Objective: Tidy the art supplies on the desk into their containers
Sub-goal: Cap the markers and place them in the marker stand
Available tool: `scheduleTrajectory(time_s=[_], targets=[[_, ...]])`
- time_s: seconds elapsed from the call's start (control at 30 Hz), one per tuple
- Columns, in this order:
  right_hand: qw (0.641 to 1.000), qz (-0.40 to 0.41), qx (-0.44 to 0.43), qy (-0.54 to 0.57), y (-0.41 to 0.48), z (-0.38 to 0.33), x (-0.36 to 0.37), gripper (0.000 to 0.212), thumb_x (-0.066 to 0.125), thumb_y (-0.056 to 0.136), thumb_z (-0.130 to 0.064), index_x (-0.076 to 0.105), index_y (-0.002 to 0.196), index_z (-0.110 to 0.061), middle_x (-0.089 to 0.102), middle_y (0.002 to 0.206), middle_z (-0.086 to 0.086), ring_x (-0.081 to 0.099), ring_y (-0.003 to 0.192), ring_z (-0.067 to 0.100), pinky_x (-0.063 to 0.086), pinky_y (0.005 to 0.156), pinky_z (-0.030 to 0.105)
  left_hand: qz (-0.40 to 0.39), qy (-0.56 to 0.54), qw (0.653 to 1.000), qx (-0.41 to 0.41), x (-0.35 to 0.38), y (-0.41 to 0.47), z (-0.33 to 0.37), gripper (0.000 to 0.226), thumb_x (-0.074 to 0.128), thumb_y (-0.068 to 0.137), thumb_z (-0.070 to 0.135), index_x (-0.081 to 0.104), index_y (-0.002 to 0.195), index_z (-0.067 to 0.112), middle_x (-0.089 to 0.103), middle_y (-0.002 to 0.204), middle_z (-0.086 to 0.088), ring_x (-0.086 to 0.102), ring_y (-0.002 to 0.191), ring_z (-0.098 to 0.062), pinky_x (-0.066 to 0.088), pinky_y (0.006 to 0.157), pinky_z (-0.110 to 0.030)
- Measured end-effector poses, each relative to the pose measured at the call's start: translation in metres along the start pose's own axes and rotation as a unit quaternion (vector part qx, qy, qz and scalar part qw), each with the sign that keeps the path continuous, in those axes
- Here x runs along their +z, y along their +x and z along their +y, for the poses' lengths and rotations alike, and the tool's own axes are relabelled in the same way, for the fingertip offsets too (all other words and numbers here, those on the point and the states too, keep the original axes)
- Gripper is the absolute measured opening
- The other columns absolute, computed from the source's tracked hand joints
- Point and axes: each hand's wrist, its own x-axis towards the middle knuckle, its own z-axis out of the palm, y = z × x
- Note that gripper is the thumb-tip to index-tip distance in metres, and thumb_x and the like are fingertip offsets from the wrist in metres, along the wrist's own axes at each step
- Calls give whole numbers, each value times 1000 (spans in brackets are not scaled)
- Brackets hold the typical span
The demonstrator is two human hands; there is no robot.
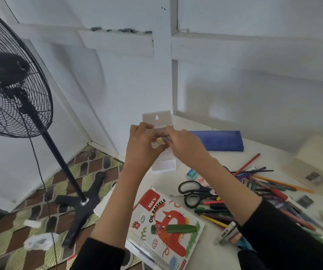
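The left hand (141, 145) and right hand (186, 147) are close together, both gripping a clear plastic case (157, 118) raised over the desk's (211, 160) far-left edge. If it tilts or is fumbled, the coloured pieces (159, 140) inside could slip out, probably onto the patterned floor (30, 201) at left.

Blue pencil case (220, 140), black-handled scissors (192, 192), red-cat pastel box (168, 221), black fan (10, 90), brown-green patterned floor (20, 221).

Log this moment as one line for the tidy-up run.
left hand: holds clear plastic case above desk | right hand: grips its top, flap raised | loose on desk: scissors, pens, oil pastels box
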Motion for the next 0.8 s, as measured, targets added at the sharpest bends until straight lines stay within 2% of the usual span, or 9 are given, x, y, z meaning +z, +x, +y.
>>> scheduleTrajectory(time_s=[0.1,0.17,0.3,0.37,0.43,0.57,0.63,0.7,0.8], targets=[[1000,0,3,13,-2,0,-2,20,40,99,-13,45,118,-9,60,91,12,51,70,22,33,59,28,-70,1,997,23,-12,-2,-1,35,68,85,21,64,115,37,53,105,-6,41,111,-23,27,85,-24],[1000,0,3,21,-2,0,-2,19,40,100,-16,45,117,-10,58,87,10,53,70,21,31,54,25,-85,0,996,32,-16,-1,-3,35,61,90,22,61,117,44,52,108,-6,39,111,-24,27,87,-28],[1000,3,6,30,-6,-2,-6,21,38,101,-19,45,118,-9,48,79,4,43,65,18,22,46,18,-115,24,992,39,-16,4,-7,27,53,94,33,61,115,48,51,109,-4,39,111,-24,32,94,-34],[1000,1,4,19,-7,-3,-6,21,38,101,-18,44,119,-9,47,72,2,38,57,13,20,45,18,-100,38,994,33,-15,6,-7,24,51,95,36,64,111,47,51,110,-4,39,104,-25,36,94,-38],[1000,-13,17,5,-7,-4,-5,23,40,98,-9,43,121,-9,34,65,-5,31,53,6,19,44,19,-73,53,996,27,-10,8,-5,21,55,93,33,69,105,43,52,106,-6,40,97,-27,35,93,-40],[999,-29,33,14,-10,-3,-1,39,42,93,0,36,130,-11,28,64,-8,30,52,4,18,44,18,-3,31,999,-5,4,9,0,15,65,87,21,77,89,30,54,94,-11,42,90,-32,40,88,-45],[999,-33,29,31,-12,-3,5,43,42,93,0,33,133,-12,30,64,-8,35,52,6,24,45,18,4,18,1000,-24,7,9,-1,14,66,87,20,77,89,28,54,95,-9,40,92,-30,38,90,-45],[998,-23,24,56,-15,-2,10,45,43,92,0,32,134,-13,37,65,-5,44,57,14,37,49,26,12,14,999,-37,7,7,0,14,65,87,21,77,90,27,56,99,-9,42,94,-30,35,94,-47],[997,-6,10,72,-24,3,15,58,46,89,-2,28,143,-16,50,85,3,48,69,21,44,63,35,15,55,996,-62,6,1,5,16,61,90,21,75,95,27,58,110,-7,47,108,-31,17,110,-57]])
